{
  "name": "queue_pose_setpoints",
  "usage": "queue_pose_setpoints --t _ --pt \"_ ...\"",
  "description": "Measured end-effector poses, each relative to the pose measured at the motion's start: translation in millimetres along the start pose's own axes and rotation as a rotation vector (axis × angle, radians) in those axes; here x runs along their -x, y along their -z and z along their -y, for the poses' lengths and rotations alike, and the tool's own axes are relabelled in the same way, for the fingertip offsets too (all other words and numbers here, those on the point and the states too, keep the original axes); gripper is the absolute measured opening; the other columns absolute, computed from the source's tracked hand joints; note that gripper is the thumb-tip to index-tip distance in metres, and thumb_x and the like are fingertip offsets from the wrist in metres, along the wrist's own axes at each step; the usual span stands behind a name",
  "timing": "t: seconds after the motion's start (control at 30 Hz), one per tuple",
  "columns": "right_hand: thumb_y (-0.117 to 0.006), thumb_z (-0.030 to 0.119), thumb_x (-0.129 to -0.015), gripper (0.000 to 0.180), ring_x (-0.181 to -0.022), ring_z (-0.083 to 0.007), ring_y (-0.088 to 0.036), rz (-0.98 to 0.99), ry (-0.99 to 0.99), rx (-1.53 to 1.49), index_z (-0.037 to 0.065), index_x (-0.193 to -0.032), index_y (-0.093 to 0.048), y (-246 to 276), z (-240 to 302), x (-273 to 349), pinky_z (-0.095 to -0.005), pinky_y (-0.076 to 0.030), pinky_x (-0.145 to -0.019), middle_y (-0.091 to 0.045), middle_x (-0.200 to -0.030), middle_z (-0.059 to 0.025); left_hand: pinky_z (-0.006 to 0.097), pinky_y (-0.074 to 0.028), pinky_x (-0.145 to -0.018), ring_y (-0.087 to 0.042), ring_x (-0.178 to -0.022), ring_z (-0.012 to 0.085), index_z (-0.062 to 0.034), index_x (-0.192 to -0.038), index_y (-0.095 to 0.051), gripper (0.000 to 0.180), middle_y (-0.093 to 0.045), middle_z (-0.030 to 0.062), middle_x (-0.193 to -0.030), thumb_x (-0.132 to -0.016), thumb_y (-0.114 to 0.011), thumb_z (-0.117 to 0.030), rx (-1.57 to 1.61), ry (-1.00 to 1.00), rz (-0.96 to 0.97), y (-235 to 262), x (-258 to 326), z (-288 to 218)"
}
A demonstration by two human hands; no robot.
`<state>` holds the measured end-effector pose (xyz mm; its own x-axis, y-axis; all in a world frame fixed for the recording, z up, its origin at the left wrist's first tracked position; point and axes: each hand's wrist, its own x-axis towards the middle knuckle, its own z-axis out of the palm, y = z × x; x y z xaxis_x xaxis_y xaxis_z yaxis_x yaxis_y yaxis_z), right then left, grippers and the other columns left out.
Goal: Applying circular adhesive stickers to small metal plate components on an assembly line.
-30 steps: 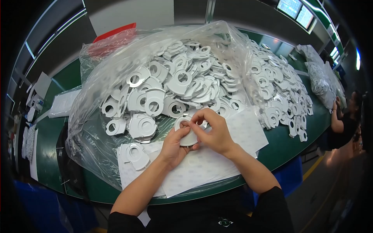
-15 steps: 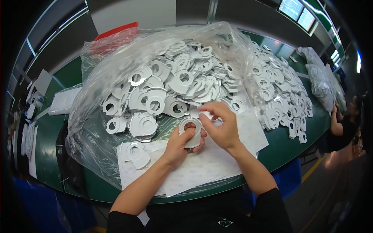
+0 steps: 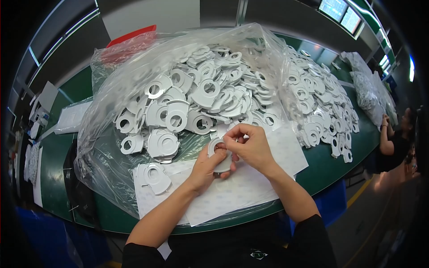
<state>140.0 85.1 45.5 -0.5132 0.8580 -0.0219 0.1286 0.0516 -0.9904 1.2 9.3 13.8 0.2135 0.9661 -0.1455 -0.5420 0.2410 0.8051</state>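
1. The left hand grasps a white ringed part, just below the frame's centre.
2. The right hand curls at its upper right edge; whether it pinches anything, I cannot tell.
3. Similar pieces heap upper centre.

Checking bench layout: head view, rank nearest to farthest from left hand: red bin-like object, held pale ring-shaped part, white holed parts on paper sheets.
From left hand:
1. Pale ring-shaped part: in its grip.
2. White holed parts on paper sheets: to its left.
3. Red bin-like object: toward the back left.
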Motion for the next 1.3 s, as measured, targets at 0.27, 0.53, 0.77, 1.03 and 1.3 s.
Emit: queue_pose_setpoints --t 0.27,0.53,0.77,1.03,1.3 --pt "-0.078 0.023 -0.068 0.032 -0.055 -0.0110 -0.054 -0.207 0.254 0.571 0.002 -0.071 -0.054 -11.0 0.7 7.3 -0.0261 -0.043 -0.048 -0.056 -0.062 -0.0046 0.021 -0.038 -0.049 -0.058 -0.070 0.0133 -0.0071 -0.116 -0.046 0.091 -0.058 0.0071 -0.089 -0.080 -0.004 -0.079 0.036 0.035 0.027 -0.3 1.9 2.7" --pt "-0.081 0.023 -0.064 0.036 -0.061 -0.0107 -0.052 -0.004 0.270 0.560 0.003 -0.081 -0.055 5.3 4.9 6.2 -0.0247 -0.042 -0.057 -0.055 -0.068 -0.0032 0.023 -0.037 -0.044 -0.059 -0.065 0.0168 -0.0059 -0.110 -0.047 0.092 -0.059 0.0095 -0.085 -0.078 -0.006 -0.082 0.145 0.105 -0.012 2.7 0.6 -1.0" --pt "-0.076 0.015 -0.070 0.028 -0.064 -0.0115 -0.059 0.236 0.123 0.383 -0.002 -0.088 -0.062 28.3 12.7 5.4 -0.0250 -0.047 -0.061 -0.064 -0.070 -0.0078 0.024 -0.034 -0.040 -0.059 -0.062 0.0189 -0.0038 -0.107 -0.047 0.093 -0.059 0.0119 -0.080 -0.078 -0.008 -0.082 0.127 0.153 0.040 -0.1 0.6 -4.1" --pt "-0.064 0.014 -0.083 0.016 -0.061 -0.0109 -0.055 0.145 0.150 0.506 -0.002 -0.082 -0.062 17.5 13.2 8.3 -0.0252 -0.045 -0.059 -0.064 -0.069 -0.0056 0.025 -0.035 -0.040 -0.059 -0.061 0.0202 -0.0065 -0.103 -0.046 0.081 -0.060 0.0139 -0.079 -0.083 -0.012 -0.077 0.162 0.236 0.123 11.2 -0.7 -3.5" --pt "-0.061 0.016 -0.086 0.012 -0.065 -0.0059 -0.049 0.024 0.116 0.008 0.004 -0.083 -0.059 47.9 12.1 -8.1 -0.0210 -0.040 -0.056 -0.054 -0.070 0.0018 0.038 -0.048 -0.085 -0.054 -0.109 0.0258 -0.0072 -0.134 -0.038 0.069 -0.051 0.0120 -0.124 -0.092 -0.032 -0.061 0.171 0.068 0.029 -12.6 2.9 -11.2"
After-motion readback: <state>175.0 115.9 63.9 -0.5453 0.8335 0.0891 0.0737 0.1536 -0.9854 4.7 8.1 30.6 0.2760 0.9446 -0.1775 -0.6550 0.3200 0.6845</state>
